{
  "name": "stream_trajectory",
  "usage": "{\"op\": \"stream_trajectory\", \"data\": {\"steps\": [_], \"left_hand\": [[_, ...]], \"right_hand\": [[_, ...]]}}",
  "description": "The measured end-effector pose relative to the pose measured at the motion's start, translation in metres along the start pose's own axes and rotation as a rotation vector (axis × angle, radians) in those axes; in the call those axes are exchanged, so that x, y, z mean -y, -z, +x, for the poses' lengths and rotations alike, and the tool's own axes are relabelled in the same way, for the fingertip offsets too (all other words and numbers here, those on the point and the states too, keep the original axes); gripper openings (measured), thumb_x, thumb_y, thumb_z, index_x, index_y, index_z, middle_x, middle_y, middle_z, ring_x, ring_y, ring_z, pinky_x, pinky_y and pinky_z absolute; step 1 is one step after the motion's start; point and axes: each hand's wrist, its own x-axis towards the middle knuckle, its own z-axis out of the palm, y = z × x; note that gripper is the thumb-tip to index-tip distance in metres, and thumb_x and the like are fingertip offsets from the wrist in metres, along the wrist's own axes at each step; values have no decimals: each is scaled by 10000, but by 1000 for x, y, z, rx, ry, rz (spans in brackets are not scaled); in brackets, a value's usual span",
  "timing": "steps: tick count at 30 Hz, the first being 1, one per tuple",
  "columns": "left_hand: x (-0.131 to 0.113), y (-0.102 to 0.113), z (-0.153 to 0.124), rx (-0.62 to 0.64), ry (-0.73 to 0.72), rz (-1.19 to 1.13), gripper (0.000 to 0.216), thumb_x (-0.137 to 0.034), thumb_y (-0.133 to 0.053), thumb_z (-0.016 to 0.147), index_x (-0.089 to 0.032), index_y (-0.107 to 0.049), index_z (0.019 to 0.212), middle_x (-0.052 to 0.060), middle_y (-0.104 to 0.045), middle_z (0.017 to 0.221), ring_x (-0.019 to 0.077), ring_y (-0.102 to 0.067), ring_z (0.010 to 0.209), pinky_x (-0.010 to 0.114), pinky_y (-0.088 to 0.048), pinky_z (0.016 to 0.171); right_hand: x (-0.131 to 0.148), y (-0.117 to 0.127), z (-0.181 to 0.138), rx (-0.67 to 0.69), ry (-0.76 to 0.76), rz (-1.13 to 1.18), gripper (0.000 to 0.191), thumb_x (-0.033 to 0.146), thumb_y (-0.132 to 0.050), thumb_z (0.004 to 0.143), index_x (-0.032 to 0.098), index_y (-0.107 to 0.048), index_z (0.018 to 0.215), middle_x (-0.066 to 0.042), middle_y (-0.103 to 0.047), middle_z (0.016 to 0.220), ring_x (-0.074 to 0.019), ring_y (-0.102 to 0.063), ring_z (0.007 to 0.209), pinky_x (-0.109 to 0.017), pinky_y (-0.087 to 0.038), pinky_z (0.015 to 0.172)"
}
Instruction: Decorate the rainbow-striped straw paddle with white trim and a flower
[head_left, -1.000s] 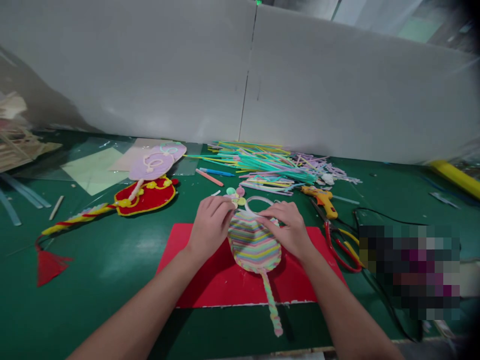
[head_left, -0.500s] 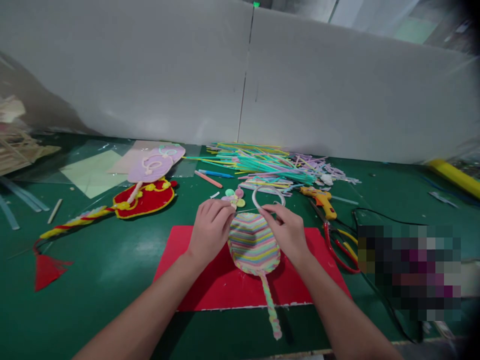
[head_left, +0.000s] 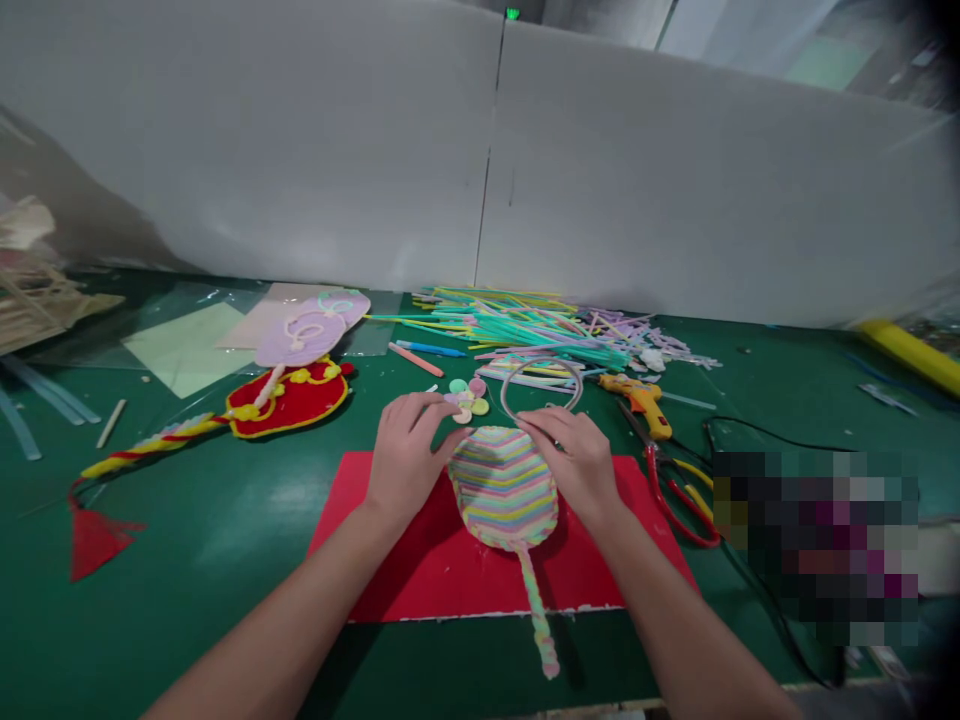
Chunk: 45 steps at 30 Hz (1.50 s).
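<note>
The striped pouch (head_left: 504, 488) lay on a red sheet (head_left: 405, 570) near the front middle of the green bench (head_left: 187, 520). It was a flat, rounded shape woven from pastel bands of pink, yellow, green and lilac set in chevrons. A braided tail (head_left: 538, 625) in the same colours ran from its 6 o'clock point over the sheet's front edge. A pale loop (head_left: 540, 380) stood up from its rim at 12 o'clock. Whether anything sat inside the pouch could not be told.

The left hand (head_left: 405, 465) lay at the pouch's 10 o'clock, fingers bent and tips on the rim. Its grip was narrow, but whether it pinched the edge could not be told. The right hand (head_left: 581, 465) lay at 2 o'clock. Its grip was drawn close, with the fingertips closed on the top rim where the loop's right foot met it.

A small pastel flower (head_left: 468, 397) lay just beyond the left fingertips, at 11 o'clock from the pouch. A heap of coloured straws (head_left: 540, 330) spread at 12 o'clock, near the white wall. A yellow glue gun (head_left: 639, 398) lay at 2 o'clock, and red-handled scissors (head_left: 675, 495) at 3 o'clock, just beside the sheet. At 10 o'clock, well apart, lay a red pouch with yellow trim (head_left: 296, 395), and beyond it a lilac piece (head_left: 311, 325).
</note>
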Motion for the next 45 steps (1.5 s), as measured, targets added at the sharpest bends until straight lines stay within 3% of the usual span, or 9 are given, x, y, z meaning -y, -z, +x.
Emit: {"op": "stream_trajectory", "data": {"steps": [6, 19, 27, 32, 39, 45], "left_hand": [[-16, -1, 0, -40, -218, -33, 188, -198, -587, 830, -213, -582, 1017, 53, -673, 990, 199, -590, 984, 378, -412, 917], [-18, -3, 0, 38, -157, 36, 55, -213, -562, 849, -200, -611, 871, 10, -681, 821, 172, -582, 810, 342, -405, 862], [-18, -4, -2, 56, -179, 13, 96, -175, -535, 854, -207, -620, 887, 21, -669, 850, 174, -564, 828, 346, -394, 870], [-20, -5, -2, 80, -106, -122, 84, -177, -524, 855, -201, -604, 863, 25, -667, 860, 173, -569, 865, 350, -396, 862], [-24, -8, 1, 96, 177, -541, 78, -202, -549, 828, -194, -622, 803, 37, -660, 818, 178, -592, 845, 329, -447, 787], [-24, -7, 4, 136, 297, -785, 97, -198, -541, 816, -188, -623, 767, 37, -649, 826, 164, -605, 818, 291, -465, 752]], "right_hand": [[5, -2, 0, 91, 86, 50, 176, 207, -492, 912, 205, -662, 952, -10, -717, 912, -130, -640, 833, -302, -358, 667], [12, -3, -2, 71, 76, 110, 155, 222, -505, 904, 205, -656, 935, -17, -713, 885, -134, -634, 817, -291, -369, 669], [16, -4, -1, 37, 74, 85, 120, 224, -534, 886, 206, -653, 896, -6, -712, 851, -123, -632, 789, -285, -368, 677], [19, -3, -1, 2, 91, 48, 110, 231, -547, 875, 203, -653, 871, -8, -712, 818, -127, -638, 760, -294, -355, 673], [21, -4, -2, -90, 173, -11, 101, 200, -562, 860, 209, -661, 878, -14, -730, 812, -131, -658, 739, -309, -328, 631], [26, -3, -2, -70, 150, 5, 121, 173, -552, 858, 205, -655, 911, -10, -726, 832, -134, -659, 742, -315, -351, 647]]}}
